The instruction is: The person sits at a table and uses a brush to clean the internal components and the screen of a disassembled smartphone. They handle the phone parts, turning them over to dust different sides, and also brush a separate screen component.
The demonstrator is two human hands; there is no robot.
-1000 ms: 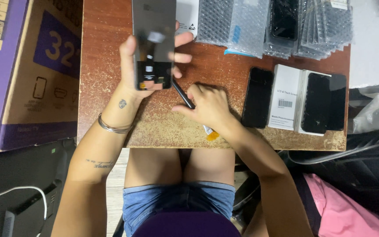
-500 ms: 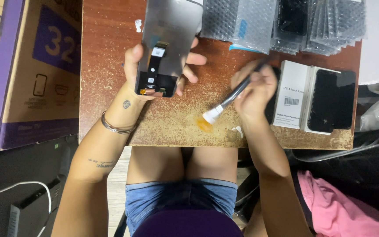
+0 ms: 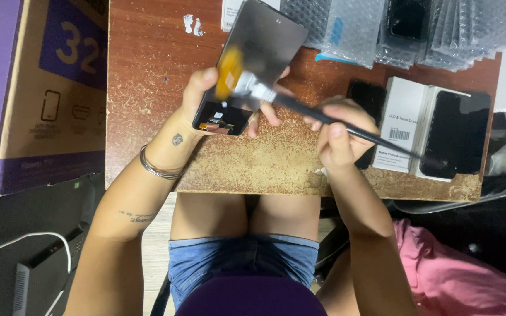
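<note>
My left hand (image 3: 197,99) holds a phone screen panel (image 3: 262,41) tilted above the worn brown table (image 3: 147,70), its grey back side up with a flex cable near its lower end. My right hand (image 3: 338,131) grips a black-handled brush (image 3: 323,116) whose yellow bristles (image 3: 228,73) lie on the panel's back. A metal bangle sits on my left wrist.
Bubble-wrapped screens (image 3: 405,29) lie along the table's far edge. At the right are a black phone screen (image 3: 369,96), a white box (image 3: 402,120) and another dark screen (image 3: 455,134). A large purple and brown carton (image 3: 36,88) stands at the left. Pink cloth (image 3: 458,275) lies lower right.
My right hand picked up the brush from the table and swung it up and left onto the panel. My left hand tilted the panel to the right.
</note>
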